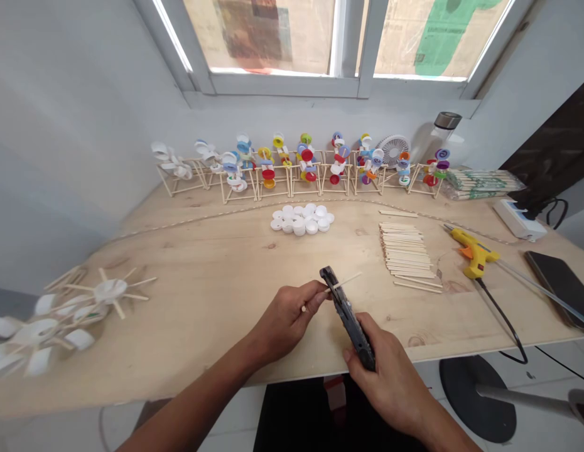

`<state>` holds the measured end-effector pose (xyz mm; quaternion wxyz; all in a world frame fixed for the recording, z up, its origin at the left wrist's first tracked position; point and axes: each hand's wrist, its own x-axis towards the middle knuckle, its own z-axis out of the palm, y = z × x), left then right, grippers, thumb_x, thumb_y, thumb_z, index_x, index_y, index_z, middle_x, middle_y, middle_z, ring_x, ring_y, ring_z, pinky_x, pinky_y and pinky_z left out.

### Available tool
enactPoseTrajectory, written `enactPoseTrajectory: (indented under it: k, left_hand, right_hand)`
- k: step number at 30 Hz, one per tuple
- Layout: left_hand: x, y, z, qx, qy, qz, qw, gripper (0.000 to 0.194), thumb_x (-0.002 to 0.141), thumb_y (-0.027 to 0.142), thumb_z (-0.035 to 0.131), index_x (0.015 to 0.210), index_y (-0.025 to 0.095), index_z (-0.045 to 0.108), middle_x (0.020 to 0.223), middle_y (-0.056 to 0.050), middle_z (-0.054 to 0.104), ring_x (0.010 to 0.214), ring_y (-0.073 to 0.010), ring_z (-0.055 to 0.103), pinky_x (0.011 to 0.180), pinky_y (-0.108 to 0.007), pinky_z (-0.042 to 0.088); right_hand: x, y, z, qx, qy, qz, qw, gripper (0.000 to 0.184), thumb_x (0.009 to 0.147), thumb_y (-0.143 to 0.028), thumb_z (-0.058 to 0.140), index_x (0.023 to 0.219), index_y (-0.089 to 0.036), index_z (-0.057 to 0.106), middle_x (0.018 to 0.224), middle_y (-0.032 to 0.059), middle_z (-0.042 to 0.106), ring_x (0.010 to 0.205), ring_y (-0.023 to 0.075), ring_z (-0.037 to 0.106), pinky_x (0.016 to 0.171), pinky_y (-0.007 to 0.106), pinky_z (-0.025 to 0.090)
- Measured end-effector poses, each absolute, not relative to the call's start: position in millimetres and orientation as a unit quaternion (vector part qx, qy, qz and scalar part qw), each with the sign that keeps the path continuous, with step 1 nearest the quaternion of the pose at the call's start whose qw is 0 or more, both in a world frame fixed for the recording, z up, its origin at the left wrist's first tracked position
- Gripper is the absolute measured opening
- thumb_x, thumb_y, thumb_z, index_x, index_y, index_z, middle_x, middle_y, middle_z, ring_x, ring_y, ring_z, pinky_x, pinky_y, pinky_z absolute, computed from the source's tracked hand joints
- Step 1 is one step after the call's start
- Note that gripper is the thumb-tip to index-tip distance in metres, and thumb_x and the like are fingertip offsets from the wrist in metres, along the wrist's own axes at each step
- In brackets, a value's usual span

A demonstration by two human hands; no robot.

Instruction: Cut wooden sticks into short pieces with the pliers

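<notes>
Nearest me, my left hand (287, 320) pinches a thin wooden stick (345, 282) against the black cutters (347, 317) clenched in my right hand (386, 389). Upper centre, a row of cap-and-stick frames (304, 182) stands built; loose white caps (301, 218) and flat sticks (405, 251) remain.

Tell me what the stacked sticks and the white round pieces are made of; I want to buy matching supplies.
The stacked sticks look like bare, pale wood, possibly bamboo: matte, unpainted, with a faint grain. The white round pieces look like moulded plastic bottle caps: smooth, with a slight sheen and raised rims. The exact plastic cannot be told.
</notes>
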<state>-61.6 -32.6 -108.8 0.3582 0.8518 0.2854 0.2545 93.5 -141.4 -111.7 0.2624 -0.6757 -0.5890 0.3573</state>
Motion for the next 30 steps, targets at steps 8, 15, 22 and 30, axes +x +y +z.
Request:
enactPoseTrajectory:
  k: [8, 15, 22, 30]
  left_hand:
    - [-60.8, -31.4, -113.6, 0.875, 0.292, 0.266, 0.280, 0.020, 0.088, 0.022, 0.035, 0.077, 0.017, 0.050, 0.052, 0.005, 0.045, 0.044, -0.0077, 0.042, 0.047, -0.019, 0.030]
    - [-59.2, -29.3, -115.7, 0.882, 0.279, 0.276, 0.262, 0.018, 0.088, 0.020, 0.035, 0.078, 0.017, 0.050, 0.051, 0.006, 0.045, 0.042, -0.0070, 0.041, 0.045, -0.018, 0.029]
    - [-57.6, -26.4, -119.9, 0.898, 0.269, 0.289, 0.197, 0.017, 0.088, 0.017, 0.034, 0.075, 0.017, 0.046, 0.049, 0.006, 0.042, 0.041, -0.0073, 0.040, 0.044, -0.019, 0.028]
    - [-54.4, -21.9, -129.7, 0.906, 0.273, 0.309, 0.093, 0.017, 0.086, 0.016, 0.037, 0.076, 0.016, 0.050, 0.048, 0.005, 0.046, 0.042, -0.0082, 0.043, 0.044, -0.020, 0.030]
  right_hand:
    - [92.6, -138.7, -114.6, -0.681, -0.587, 0.349, 0.263, 0.013, 0.075, -0.015, 0.047, 0.087, -0.021, 0.049, 0.068, -0.0031, 0.055, 0.060, 0.0132, 0.050, 0.056, 0.022, 0.034]
    - [92.3, -137.4, -113.1, -0.685, -0.580, 0.358, 0.257, 0.013, 0.075, -0.015, 0.048, 0.086, -0.021, 0.047, 0.066, -0.0039, 0.052, 0.060, 0.0130, 0.048, 0.056, 0.022, 0.034]
    - [92.4, -133.3, -115.7, -0.687, -0.579, 0.366, 0.244, 0.011, 0.076, -0.014, 0.045, 0.085, -0.021, 0.046, 0.065, -0.0035, 0.053, 0.059, 0.0132, 0.049, 0.055, 0.022, 0.034]
    - [91.6, -129.0, -121.3, -0.698, -0.582, 0.349, 0.228, 0.013, 0.075, -0.013, 0.044, 0.084, -0.022, 0.044, 0.062, -0.0040, 0.051, 0.055, 0.0137, 0.048, 0.052, 0.022, 0.032]
